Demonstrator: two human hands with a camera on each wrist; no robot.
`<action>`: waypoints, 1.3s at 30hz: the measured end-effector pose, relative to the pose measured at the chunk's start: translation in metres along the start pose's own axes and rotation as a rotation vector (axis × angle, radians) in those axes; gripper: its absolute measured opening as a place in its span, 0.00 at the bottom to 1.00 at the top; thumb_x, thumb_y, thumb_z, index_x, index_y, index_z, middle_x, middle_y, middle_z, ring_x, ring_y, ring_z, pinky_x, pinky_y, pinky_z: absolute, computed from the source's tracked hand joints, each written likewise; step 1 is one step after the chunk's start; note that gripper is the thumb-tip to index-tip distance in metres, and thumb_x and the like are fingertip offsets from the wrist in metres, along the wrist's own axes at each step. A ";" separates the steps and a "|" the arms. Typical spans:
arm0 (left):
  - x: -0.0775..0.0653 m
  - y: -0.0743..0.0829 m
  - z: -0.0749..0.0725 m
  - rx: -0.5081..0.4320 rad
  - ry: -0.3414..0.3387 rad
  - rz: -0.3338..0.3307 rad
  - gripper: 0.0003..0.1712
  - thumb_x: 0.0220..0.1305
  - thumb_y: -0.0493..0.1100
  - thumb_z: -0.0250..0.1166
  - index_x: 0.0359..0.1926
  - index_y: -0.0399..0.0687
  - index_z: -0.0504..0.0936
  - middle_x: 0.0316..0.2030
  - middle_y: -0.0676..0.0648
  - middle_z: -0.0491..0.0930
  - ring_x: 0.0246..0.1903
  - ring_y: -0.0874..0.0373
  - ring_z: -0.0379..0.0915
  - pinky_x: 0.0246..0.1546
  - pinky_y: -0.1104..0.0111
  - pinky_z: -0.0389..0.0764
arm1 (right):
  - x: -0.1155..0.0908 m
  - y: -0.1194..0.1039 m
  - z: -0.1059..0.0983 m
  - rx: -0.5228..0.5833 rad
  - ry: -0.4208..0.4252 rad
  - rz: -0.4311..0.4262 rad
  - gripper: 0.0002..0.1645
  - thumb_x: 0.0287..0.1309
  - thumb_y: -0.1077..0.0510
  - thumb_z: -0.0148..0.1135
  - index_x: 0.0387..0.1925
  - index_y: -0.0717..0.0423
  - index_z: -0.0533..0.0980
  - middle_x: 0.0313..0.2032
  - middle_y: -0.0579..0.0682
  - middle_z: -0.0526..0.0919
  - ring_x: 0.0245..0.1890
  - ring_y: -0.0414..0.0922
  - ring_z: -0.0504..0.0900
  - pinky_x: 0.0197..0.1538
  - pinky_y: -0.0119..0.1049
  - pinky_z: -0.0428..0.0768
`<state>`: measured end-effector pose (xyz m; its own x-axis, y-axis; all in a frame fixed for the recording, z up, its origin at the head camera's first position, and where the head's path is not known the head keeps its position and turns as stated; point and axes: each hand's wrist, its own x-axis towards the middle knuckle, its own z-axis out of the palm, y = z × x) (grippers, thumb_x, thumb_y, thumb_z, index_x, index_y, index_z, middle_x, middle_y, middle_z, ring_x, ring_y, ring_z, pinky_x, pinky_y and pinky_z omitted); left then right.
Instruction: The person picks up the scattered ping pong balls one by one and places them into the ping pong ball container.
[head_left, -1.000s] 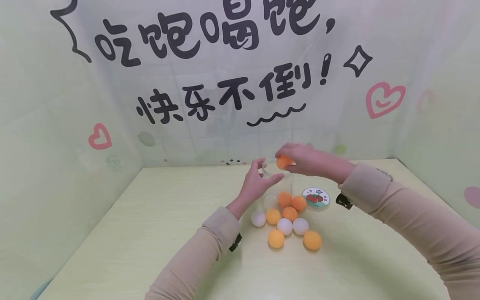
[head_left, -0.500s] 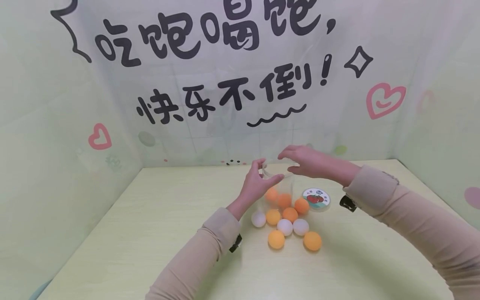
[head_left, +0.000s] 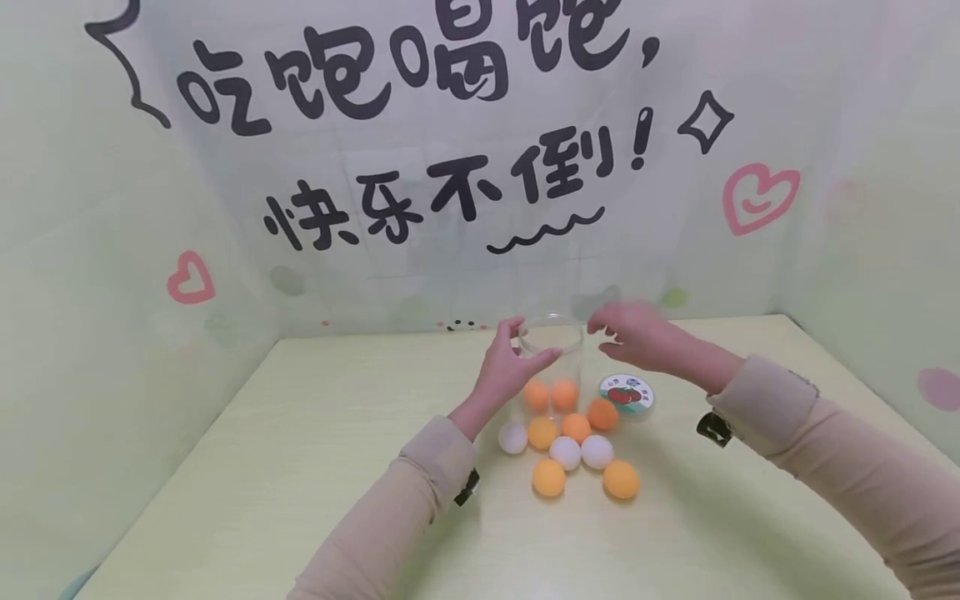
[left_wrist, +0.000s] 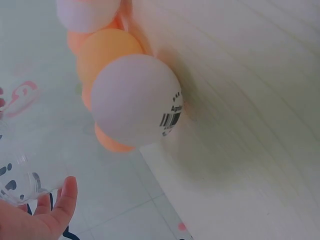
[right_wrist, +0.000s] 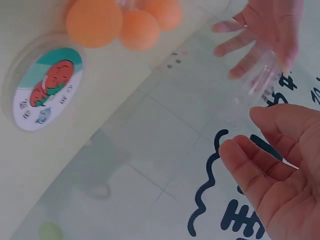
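Note:
My left hand [head_left: 507, 365] grips a clear jar [head_left: 551, 354] just under its rim, thumb across the near side. Inside, at the bottom, lie two orange ping-pong balls [head_left: 565, 395]. To the right of the rim my right hand [head_left: 637, 336] hovers with relaxed, bent fingers; the right wrist view shows nothing between its thumb and fingers [right_wrist: 237, 157]. In front of the jar several loose balls are grouped on the table: white ones [head_left: 566, 452], yellow-orange ones [head_left: 548, 477] and orange ones [head_left: 602, 413]. A white ball with printed marks [left_wrist: 137, 100] looms large in the left wrist view.
A round lid [head_left: 626, 394] with a strawberry picture lies right of the jar, behind the balls. The pale wooden table [head_left: 360, 400] ends at a printed curtain [head_left: 420, 283] at the back, with more curtain on both sides.
My right hand let go of an orange ball, which dropped into the jar beside another orange one. The hand then drew back to the right of the rim. My left hand kept its grip.

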<state>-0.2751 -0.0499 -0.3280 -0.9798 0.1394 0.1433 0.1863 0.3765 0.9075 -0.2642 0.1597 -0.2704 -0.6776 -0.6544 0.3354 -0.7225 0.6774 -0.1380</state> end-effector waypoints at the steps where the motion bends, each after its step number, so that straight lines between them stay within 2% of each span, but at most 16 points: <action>1: 0.000 0.000 -0.001 0.001 0.003 -0.003 0.46 0.50 0.57 0.68 0.65 0.50 0.57 0.62 0.43 0.62 0.55 0.47 0.65 0.53 0.57 0.70 | -0.002 0.002 0.005 0.009 -0.014 -0.002 0.11 0.45 0.72 0.62 0.35 0.66 0.76 0.34 0.56 0.80 0.33 0.51 0.79 0.36 0.40 0.79; 8: -0.001 0.001 -0.002 -0.014 -0.003 -0.001 0.46 0.50 0.56 0.68 0.65 0.49 0.57 0.62 0.43 0.62 0.54 0.47 0.65 0.53 0.57 0.70 | -0.023 0.007 0.043 0.106 -0.186 0.068 0.09 0.46 0.70 0.61 0.34 0.65 0.77 0.33 0.56 0.79 0.32 0.50 0.78 0.38 0.39 0.77; 13: -0.001 -0.001 -0.001 -0.014 0.002 0.000 0.45 0.50 0.56 0.68 0.65 0.48 0.57 0.61 0.43 0.63 0.54 0.47 0.66 0.52 0.57 0.71 | -0.032 0.006 0.063 0.147 -0.236 0.074 0.10 0.45 0.70 0.61 0.35 0.65 0.78 0.33 0.54 0.78 0.30 0.45 0.75 0.36 0.34 0.75; 19: -0.001 -0.002 -0.001 -0.011 0.007 0.004 0.45 0.50 0.55 0.68 0.65 0.48 0.57 0.61 0.43 0.63 0.54 0.47 0.66 0.51 0.58 0.71 | -0.035 0.007 0.075 0.125 -0.225 0.052 0.09 0.43 0.69 0.63 0.32 0.62 0.79 0.30 0.49 0.77 0.28 0.42 0.72 0.34 0.33 0.73; 26: -0.002 -0.001 -0.001 -0.022 0.002 0.004 0.45 0.50 0.54 0.68 0.65 0.49 0.57 0.62 0.44 0.62 0.55 0.46 0.65 0.54 0.57 0.70 | -0.038 0.008 0.080 0.067 -0.178 0.004 0.11 0.41 0.67 0.65 0.32 0.61 0.79 0.30 0.49 0.78 0.29 0.44 0.73 0.35 0.35 0.73; 34: -0.001 -0.001 0.000 -0.021 0.002 0.009 0.45 0.50 0.55 0.68 0.65 0.49 0.57 0.62 0.43 0.62 0.55 0.46 0.65 0.54 0.57 0.70 | -0.043 0.028 0.095 0.065 -0.099 -0.083 0.11 0.44 0.62 0.66 0.34 0.58 0.77 0.30 0.48 0.77 0.29 0.42 0.71 0.33 0.34 0.71; 37: -0.002 -0.001 -0.001 -0.022 0.003 0.009 0.45 0.50 0.55 0.68 0.65 0.48 0.57 0.62 0.43 0.62 0.55 0.46 0.65 0.53 0.57 0.70 | -0.043 0.025 0.094 0.063 -0.089 -0.067 0.12 0.42 0.63 0.66 0.33 0.59 0.77 0.28 0.47 0.76 0.28 0.42 0.71 0.33 0.34 0.71; 39: -0.002 -0.001 -0.001 -0.022 0.003 0.008 0.45 0.50 0.55 0.68 0.65 0.48 0.57 0.62 0.43 0.62 0.55 0.46 0.65 0.53 0.57 0.70 | -0.043 0.015 0.087 0.060 -0.115 -0.024 0.12 0.40 0.64 0.66 0.32 0.59 0.77 0.28 0.48 0.77 0.28 0.43 0.71 0.34 0.36 0.72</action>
<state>-0.2733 -0.0513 -0.3286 -0.9785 0.1393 0.1519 0.1926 0.3555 0.9146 -0.2584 0.1688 -0.3678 -0.6691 -0.7065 0.2307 -0.7430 0.6423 -0.1879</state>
